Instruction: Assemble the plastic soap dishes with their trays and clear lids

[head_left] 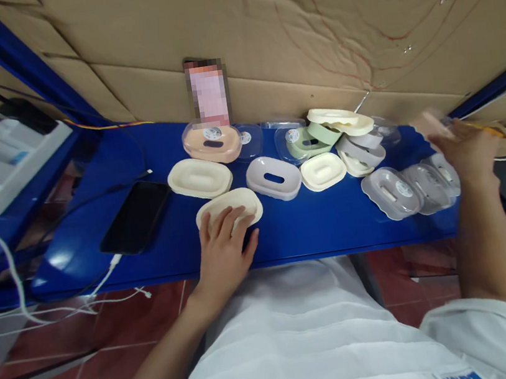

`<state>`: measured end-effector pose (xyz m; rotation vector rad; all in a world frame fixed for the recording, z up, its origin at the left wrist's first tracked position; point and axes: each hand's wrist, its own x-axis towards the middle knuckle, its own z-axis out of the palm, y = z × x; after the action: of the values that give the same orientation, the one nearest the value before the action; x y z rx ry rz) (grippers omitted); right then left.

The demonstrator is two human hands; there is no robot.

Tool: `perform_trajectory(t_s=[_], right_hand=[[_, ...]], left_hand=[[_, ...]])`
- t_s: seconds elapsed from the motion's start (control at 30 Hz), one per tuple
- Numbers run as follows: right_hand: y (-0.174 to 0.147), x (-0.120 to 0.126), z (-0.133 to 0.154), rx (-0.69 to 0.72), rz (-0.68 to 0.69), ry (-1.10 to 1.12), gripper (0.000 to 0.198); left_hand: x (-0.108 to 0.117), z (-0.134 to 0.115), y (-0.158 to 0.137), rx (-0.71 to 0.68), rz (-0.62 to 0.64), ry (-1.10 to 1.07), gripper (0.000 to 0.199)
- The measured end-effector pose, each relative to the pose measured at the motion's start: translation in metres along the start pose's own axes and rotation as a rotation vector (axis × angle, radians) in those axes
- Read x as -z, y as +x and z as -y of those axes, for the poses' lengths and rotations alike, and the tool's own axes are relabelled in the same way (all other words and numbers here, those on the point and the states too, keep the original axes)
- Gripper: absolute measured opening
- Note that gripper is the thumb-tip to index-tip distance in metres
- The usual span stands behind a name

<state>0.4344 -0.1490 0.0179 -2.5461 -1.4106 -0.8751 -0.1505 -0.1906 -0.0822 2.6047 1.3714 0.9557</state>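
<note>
My left hand (223,237) lies on a cream oval soap dish (249,197) near the table's front edge, fingers spread over its hollow. Another cream dish (199,178) sits just behind it, and a lilac slotted tray (274,178) is to its right. A smaller cream piece (323,171) lies beyond that. My right hand (466,144) is raised at the far right, smeared by motion; whether it holds anything cannot be made out. Below and left of it are several grey soap dishes with clear lids (392,193), overlapping in a row.
A peach dish under a clear lid (212,144) stands at the back, near a pixelated upright panel (208,92). Green, cream and grey parts (342,120) are heaped back right. A black phone (137,218) and white cables (113,265) lie left on the blue table (315,231). Cardboard (259,32) lines the back.
</note>
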Motion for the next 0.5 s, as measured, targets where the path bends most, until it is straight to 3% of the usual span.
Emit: perform_trajectory(t_s=[0.1, 0.17, 0.37, 0.5], right_hand=[[0.021, -0.021, 0.007, -0.151, 0.204, -0.018, 0.061], [0.024, -0.024, 0.016, -0.177, 0.258, -0.007, 0.063], [0.033, -0.035, 0.033, -0.185, 0.302, -0.063, 0.072], [0.037, -0.028, 0.032, -0.035, 0.229, -0.075, 0.07]], left_hand=[[0.003, 0.001, 0.001, -0.024, 0.01, -0.029, 0.018], [0.005, 0.001, 0.001, -0.04, 0.02, -0.058, 0.015], [0.006, 0.0, 0.004, -0.134, 0.065, -0.124, 0.009], [0.008, -0.001, 0.003, -0.199, 0.101, -0.145, 0.013]])
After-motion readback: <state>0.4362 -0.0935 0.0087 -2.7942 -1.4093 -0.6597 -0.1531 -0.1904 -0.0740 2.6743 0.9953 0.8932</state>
